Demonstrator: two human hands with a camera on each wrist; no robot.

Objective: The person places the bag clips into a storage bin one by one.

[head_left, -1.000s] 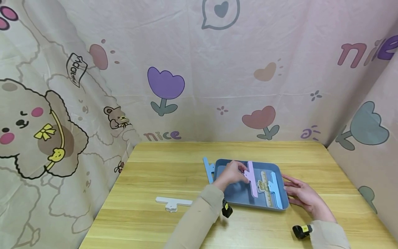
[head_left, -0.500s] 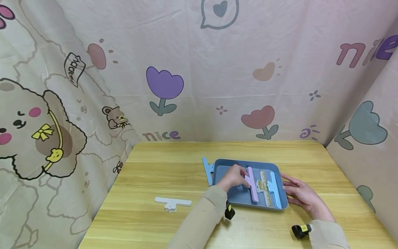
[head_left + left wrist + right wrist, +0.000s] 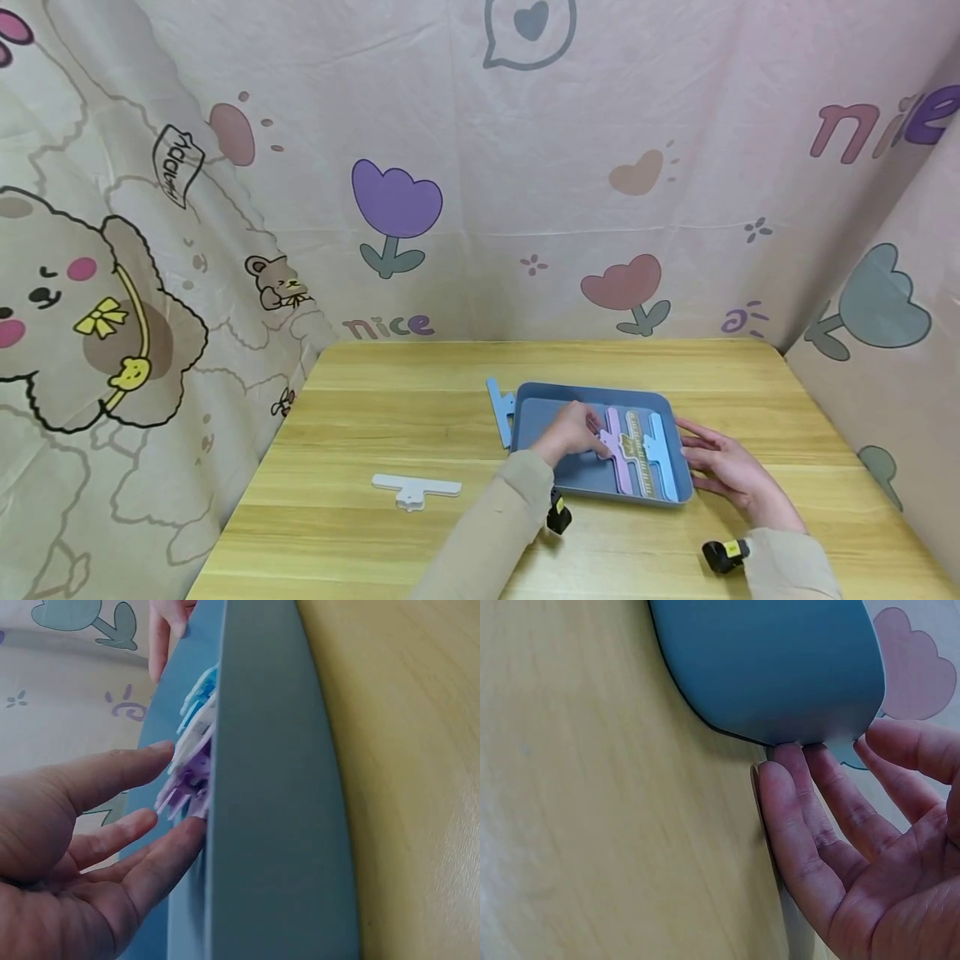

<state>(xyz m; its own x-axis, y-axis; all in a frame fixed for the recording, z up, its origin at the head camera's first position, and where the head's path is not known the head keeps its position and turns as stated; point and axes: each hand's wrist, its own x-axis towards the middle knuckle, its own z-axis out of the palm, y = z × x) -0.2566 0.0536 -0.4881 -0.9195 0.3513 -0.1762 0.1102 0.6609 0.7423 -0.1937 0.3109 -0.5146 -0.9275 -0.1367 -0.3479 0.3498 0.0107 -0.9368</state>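
Inside a shallow blue-grey tray (image 3: 551, 400), three wide T-shaped clips lie side by side: a purple clip (image 3: 618, 467), a clear clip with gold marks (image 3: 643, 467) and a light blue clip (image 3: 662, 454). My left hand (image 3: 572, 429) reaches over the tray and holds the purple clip by its handle. In the left wrist view, thumb and fingers (image 3: 169, 859) stand on either side of that purple clip (image 3: 187, 772), its lower part hidden by the tray wall. With fairly straight fingers, my right hand (image 3: 731, 475) touches the tray's right end (image 3: 780, 690).
A white clip (image 3: 416, 487) lies on the wooden table (image 3: 390, 400), left of the tray. Another blue clip (image 3: 500, 412) lies against the tray's left outer side. A patterned cloth (image 3: 465, 283) hangs behind the table.
My left hand has brought the purple clip toward the right and the near side, down alongside the clear one. The right hand stays at the tray's end.
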